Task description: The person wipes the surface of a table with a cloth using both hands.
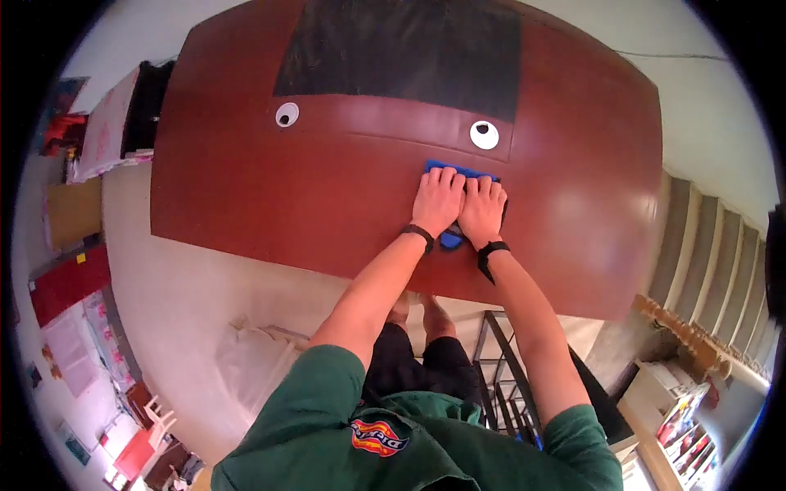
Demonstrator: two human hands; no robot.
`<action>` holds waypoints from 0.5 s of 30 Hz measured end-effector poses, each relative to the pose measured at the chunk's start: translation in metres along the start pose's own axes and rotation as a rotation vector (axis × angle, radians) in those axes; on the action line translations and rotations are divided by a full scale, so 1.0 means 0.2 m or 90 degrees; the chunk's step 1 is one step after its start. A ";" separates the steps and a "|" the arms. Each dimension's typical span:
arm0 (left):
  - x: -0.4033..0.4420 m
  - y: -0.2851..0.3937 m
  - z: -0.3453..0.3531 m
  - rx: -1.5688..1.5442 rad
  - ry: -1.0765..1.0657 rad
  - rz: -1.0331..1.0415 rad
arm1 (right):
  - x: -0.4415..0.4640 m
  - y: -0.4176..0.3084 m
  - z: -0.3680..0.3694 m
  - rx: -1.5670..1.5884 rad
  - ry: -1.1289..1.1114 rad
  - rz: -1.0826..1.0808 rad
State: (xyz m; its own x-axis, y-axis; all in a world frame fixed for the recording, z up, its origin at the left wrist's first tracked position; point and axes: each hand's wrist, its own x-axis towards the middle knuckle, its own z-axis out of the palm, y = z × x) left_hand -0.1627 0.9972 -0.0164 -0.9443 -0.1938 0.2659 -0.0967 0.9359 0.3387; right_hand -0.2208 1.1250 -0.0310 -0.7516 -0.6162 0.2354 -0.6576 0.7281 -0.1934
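Both hands press side by side on a blue and black object (451, 238) lying on a dark red wooden table (246, 188). My left hand (440, 196) covers its left part, with the fingers curled over the blue far edge. My right hand (484, 206) lies against the left one and is closed over the right part. A blue rounded end shows between the wrists. Most of the object is hidden under the hands, so its exact kind cannot be told. Each wrist has a black band.
Beyond the hands, a black mat (401, 57) covers the table's far part. Two white discs with dark spots, one left (286, 114) and one right (484, 135), lie near its front edge. A black metal frame (508, 368) stands below the near edge. Stairs (704, 245) are at the right.
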 end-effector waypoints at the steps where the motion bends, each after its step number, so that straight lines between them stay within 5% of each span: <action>1: -0.04 0.02 0.00 -0.003 -0.005 -0.003 | -0.05 -0.01 -0.01 0.001 0.014 0.007; 8: -0.61 0.18 -0.14 -0.020 -0.123 -0.048 | -0.61 -0.21 -0.13 0.051 -0.047 0.025; 15: -0.98 0.29 -0.17 -0.064 -0.046 -0.095 | -0.92 -0.35 -0.24 0.083 -0.074 0.039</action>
State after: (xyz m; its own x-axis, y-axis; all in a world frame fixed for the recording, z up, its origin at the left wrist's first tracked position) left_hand 0.0275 1.0800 -0.0180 -0.9422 -0.3035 0.1416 -0.2094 0.8637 0.4584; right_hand -0.0330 1.2019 -0.0158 -0.7869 -0.6075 0.1086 -0.6053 0.7253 -0.3280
